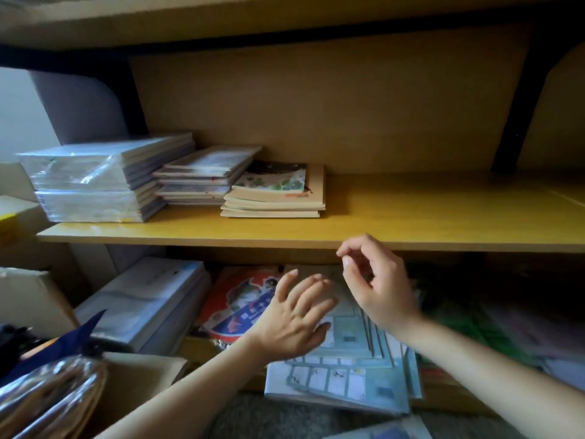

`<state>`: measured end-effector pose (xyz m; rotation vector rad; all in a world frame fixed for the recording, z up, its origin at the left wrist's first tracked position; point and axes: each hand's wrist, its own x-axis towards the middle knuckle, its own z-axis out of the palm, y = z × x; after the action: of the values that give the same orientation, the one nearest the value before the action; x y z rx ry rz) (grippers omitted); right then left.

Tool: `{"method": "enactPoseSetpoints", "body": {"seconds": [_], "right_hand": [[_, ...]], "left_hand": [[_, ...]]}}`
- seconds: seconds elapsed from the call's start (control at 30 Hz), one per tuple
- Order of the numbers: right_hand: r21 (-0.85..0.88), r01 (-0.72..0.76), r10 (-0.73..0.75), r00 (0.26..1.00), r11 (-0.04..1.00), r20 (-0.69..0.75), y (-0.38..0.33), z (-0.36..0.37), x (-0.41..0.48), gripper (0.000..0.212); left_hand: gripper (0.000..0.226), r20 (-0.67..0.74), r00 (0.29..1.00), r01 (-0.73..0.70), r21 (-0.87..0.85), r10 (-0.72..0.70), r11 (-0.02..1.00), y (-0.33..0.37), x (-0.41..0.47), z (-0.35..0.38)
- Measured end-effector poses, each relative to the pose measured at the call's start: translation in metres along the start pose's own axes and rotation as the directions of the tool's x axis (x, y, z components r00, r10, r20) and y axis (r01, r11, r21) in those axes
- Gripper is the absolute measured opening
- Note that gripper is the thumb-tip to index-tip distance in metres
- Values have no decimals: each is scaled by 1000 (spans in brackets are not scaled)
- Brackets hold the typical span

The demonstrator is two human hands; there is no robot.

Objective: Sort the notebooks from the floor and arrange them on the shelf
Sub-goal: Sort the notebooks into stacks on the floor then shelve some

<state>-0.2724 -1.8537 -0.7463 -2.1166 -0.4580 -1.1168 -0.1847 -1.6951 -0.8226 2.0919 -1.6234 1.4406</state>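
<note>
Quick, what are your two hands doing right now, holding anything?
Left hand: open, fingers spread over the pale blue notebooks, holding nothing.
Right hand: open, fingers loosely curled, holding nothing.

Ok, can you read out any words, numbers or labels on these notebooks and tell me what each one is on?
Nothing here can be read.
red and blue cover: white print, too blurred to read.
light blue notebooks: small marks in printed boxes and a code square, too small to read.
illustrated notebook on the shelf: picture only, no legible text.
</note>
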Motion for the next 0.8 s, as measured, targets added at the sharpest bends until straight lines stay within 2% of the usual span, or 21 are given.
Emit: {"method": "enactPoseSetpoints", "body": {"seconds": [0.03,0.07,0.1,0.13,0.17,0.23,0.27,0.33,0.4,0.43,0.5,0.57,0.6,0.67,0.8], "right_hand": [[-50,18,-14,997,999,79,3,-6,-21,8],[-98,17,-2,988,995,157,9,-12,-44,7],[-143,-6,38,974,990,222,15,-17,-69,8],[-183,-52,101,957,982,272,22,-22,-94,10],[-222,-115,183,931,968,315,29,-26,-119,12],[-305,-271,377,847,913,375,40,-36,-167,19],[-345,-362,483,785,866,387,44,-41,-189,25],[-396,-534,663,642,747,386,48,-51,-228,39],[-452,-616,763,505,646,403,46,-58,-258,39],[-495,-619,792,443,610,421,44,-61,-269,35],[-567,-616,831,316,547,458,39,-64,-286,31],[-616,-631,863,186,471,470,33,-66,-301,39],[-625,-639,872,158,448,464,30,-67,-309,43],[-638,-645,886,142,420,440,25,-69,-323,45],[-659,-650,909,126,379,397,20,-75,-332,43]], "left_hand": [[35,85,996,-5,-4,5,1000,15,-17,3],[36,201,979,43,-17,-39,999,33,-37,6],[39,346,931,140,-43,-117,989,55,-55,8],[41,499,844,266,-71,-197,961,78,-72,7],[44,649,725,382,-103,-229,918,101,-87,6],[51,861,465,550,-100,-205,829,144,-110,-1],[52,908,380,608,-101,-177,787,158,-116,-7],[59,939,306,700,-112,-155,705,173,-127,-15],[89,966,227,724,-85,-121,685,181,-135,-18],[105,983,160,744,-62,-87,665,184,-139,-20],[130,990,110,738,-26,-83,675,190,-139,-25],[136,994,59,747,18,-93,665,200,-142,-31],[131,992,52,751,39,-118,659,206,-142,-35],[118,984,81,753,45,-160,656,218,-143,-42],[102,985,100,774,11,-139,634,243,-138,-53]]}}
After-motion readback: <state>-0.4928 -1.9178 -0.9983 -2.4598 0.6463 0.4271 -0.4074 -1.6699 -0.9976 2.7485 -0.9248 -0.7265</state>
